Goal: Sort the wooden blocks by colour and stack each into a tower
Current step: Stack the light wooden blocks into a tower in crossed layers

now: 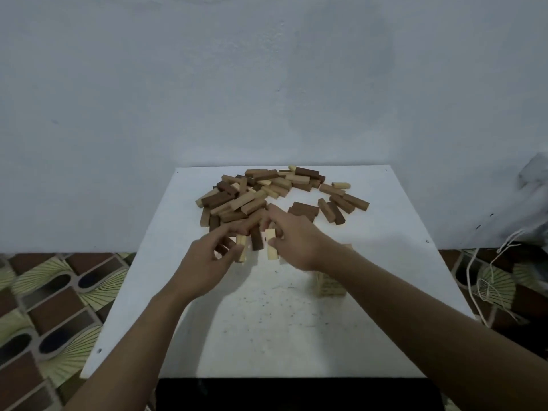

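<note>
Pale blocks (271, 248) in 2 hands (293, 241)

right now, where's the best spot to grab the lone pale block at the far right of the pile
Probably from above, pinching the lone pale block across its long sides, a little right of mid-length. It lies flat on the table, lengthwise left to right, with its top bare. A brown block crowds its near-left end.
</note>
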### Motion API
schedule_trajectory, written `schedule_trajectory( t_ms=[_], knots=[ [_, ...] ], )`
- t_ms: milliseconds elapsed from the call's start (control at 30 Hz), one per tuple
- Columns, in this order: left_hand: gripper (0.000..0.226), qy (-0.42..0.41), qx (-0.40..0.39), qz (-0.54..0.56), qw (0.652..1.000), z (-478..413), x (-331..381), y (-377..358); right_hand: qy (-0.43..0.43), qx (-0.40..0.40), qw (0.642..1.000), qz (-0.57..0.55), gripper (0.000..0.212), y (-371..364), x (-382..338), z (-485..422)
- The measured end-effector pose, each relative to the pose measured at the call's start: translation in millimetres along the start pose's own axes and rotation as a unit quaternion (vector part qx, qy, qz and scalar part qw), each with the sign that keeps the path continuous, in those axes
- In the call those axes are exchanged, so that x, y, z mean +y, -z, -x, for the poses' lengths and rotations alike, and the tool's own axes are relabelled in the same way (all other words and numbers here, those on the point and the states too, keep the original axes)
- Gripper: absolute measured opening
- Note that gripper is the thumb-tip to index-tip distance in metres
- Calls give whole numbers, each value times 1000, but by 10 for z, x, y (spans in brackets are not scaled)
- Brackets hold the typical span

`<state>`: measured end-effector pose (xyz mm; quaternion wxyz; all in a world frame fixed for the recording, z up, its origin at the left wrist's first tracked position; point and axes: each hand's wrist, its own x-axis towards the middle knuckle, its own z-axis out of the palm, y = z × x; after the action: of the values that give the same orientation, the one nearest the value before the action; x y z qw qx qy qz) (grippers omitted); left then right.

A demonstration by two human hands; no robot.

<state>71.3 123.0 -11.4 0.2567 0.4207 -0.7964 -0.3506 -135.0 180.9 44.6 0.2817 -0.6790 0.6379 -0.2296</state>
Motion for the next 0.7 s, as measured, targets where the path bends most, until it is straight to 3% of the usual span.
schedule_trajectory(
  t_ms=[333,700],
  knots=[
    [12,40,7,14,999,297,-385,-267,-62,-42,995,59,19,-772,145,21],
    [8,-28,18,22,999,151,-554,-359,-68,-21,991,114,40,-896,287,-45]
  ],
)
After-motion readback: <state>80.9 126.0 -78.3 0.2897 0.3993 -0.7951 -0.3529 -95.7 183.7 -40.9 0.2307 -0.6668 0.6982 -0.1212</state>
